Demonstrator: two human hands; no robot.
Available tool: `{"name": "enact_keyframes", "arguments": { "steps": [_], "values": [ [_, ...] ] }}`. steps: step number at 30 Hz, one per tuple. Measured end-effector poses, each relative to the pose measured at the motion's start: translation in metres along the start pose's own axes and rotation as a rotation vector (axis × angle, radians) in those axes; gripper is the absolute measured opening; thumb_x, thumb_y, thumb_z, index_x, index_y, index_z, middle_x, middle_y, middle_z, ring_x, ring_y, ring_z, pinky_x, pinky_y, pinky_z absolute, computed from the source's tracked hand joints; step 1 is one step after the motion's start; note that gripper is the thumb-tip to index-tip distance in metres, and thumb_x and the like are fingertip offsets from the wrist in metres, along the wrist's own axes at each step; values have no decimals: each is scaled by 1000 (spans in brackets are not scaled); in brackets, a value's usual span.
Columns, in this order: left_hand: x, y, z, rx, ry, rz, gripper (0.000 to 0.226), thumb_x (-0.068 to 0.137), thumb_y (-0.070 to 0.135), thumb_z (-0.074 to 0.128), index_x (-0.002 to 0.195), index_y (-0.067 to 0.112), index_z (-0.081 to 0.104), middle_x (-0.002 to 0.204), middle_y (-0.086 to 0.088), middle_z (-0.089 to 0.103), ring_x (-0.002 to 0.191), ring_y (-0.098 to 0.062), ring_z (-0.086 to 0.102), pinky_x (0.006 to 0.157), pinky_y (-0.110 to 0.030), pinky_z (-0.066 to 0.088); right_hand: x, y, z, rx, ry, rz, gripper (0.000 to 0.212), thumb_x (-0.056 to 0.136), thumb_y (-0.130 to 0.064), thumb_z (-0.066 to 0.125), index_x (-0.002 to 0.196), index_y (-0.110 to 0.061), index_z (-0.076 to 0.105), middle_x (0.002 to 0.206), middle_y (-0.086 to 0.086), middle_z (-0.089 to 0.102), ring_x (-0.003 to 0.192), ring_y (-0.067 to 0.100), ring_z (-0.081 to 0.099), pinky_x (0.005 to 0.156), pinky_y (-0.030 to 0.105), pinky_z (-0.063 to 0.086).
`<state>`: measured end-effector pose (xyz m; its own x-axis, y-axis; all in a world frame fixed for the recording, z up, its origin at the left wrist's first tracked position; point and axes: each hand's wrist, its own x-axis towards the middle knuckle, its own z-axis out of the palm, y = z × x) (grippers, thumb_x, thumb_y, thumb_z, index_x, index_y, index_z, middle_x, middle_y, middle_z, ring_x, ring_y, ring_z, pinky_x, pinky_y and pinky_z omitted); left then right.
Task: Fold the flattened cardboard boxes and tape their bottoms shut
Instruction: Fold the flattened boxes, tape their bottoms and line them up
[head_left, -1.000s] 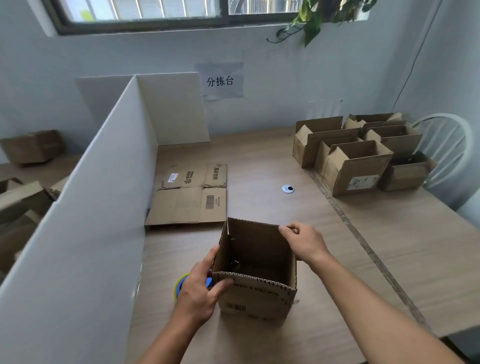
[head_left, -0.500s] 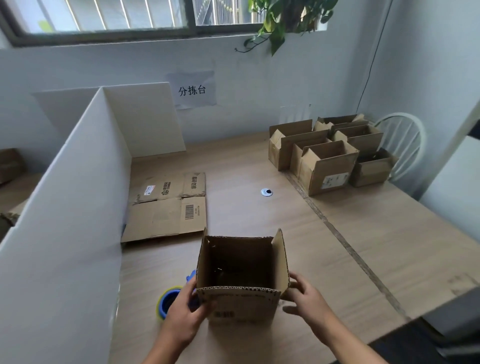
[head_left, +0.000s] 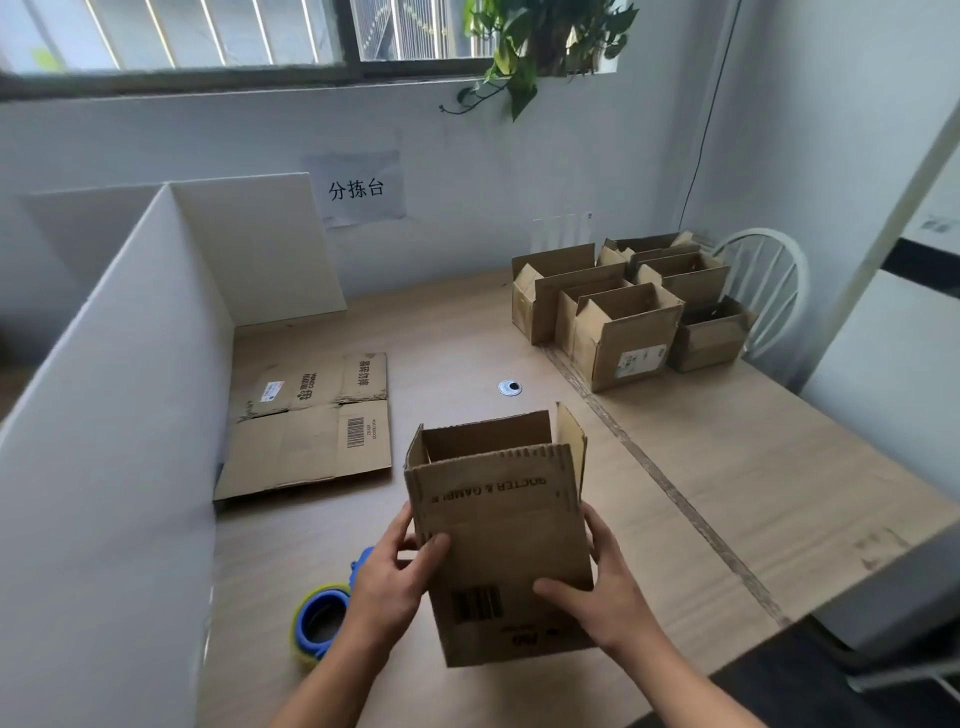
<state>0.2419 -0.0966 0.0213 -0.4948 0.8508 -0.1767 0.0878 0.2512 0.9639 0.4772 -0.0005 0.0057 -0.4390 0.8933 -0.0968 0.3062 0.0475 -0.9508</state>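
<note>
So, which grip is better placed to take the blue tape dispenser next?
Left, I would judge. The tape dispenser lies on the table just beside the left grip, left of the box. The right grip holds the box's other side, so it would have to cross over.

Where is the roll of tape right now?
In the head view the tape roll lies on the table at lower left, just left of the left hand holding the cardboard box, close to the white divider.

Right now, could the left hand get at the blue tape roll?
Probably yes: the tape roll lies right beside the left hand with nothing between them, though that hand must first let go of the box.
</note>
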Motion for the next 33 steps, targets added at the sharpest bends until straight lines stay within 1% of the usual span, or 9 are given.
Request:
{"name": "enact_keyframes", "arguments": {
  "steps": [2,6,8,11,16,20,23,27,33],
  "values": [
    [6,12,12,20,-18,2,79,72,67,70,144,49,43,108,5,68,96,-15,69,85,-42,59,3,-6,-9,18,-1,20,96,70,-35,89,125,-69,17,129,-20,44,114,7,51,81,19,49],
    [17,32,34,68,-67,47,67,86,55,67,146,48,39,105,5,65,96,-13,67,86,-40,58,14,-10,-30,57,137,65,90,69,-40,88,132,-54,26,123,-19,51,113,17,56,94,40,54],
    [23,45,45,98,-92,79,62,90,48,65,147,47,39,108,5,63,97,-13,66,86,-37,57,19,-9,-42,105,185,83,88,68,-42,89,134,-50,31,121,-16,55,113,17,58,96,45,55],
    [33,64,65,174,-159,133,60,92,45,64,146,44,38,115,6,61,103,-11,63,83,-25,52,26,-5,-64,173,262,99,86,61,-49,90,129,-51,37,120,-14,60,112,16,60,96,46,55],
    [55,88,109,292,-218,233,48,95,36,63,141,31,51,117,9,64,108,-4,61,89,-22,49,37,9,-110,209,349,138,98,53,-55,87,137,-42,38,124,-8,60,114,20,59,97,48,54],
    [82,101,146,512,-221,371,36,95,35,62,129,24,62,121,8,62,111,-6,59,97,-31,50,53,24,-157,178,423,164,94,61,-53,85,140,-41,36,128,-5,58,117,22,57,99,49,53],
    [111,112,180,715,-237,469,33,95,36,61,127,27,63,122,11,60,111,-6,57,93,-24,47,75,42,-203,179,476,168,90,67,-48,86,141,-40,36,129,-3,58,117,24,58,100,49,52],
    [153,131,240,990,-228,553,36,95,39,58,130,30,59,128,12,57,113,-12,56,89,-29,47,117,65,-276,183,496,165,86,68,-47,86,139,-42,37,127,-3,59,116,24,59,101,50,51],
    [205,171,330,1197,-251,508,41,96,39,54,135,29,55,134,6,56,121,-20,54,94,-32,46,177,84,-395,164,439,161,95,56,-62,82,138,-43,38,129,-8,59,120,23,57,104,53,48]
  ]
}}
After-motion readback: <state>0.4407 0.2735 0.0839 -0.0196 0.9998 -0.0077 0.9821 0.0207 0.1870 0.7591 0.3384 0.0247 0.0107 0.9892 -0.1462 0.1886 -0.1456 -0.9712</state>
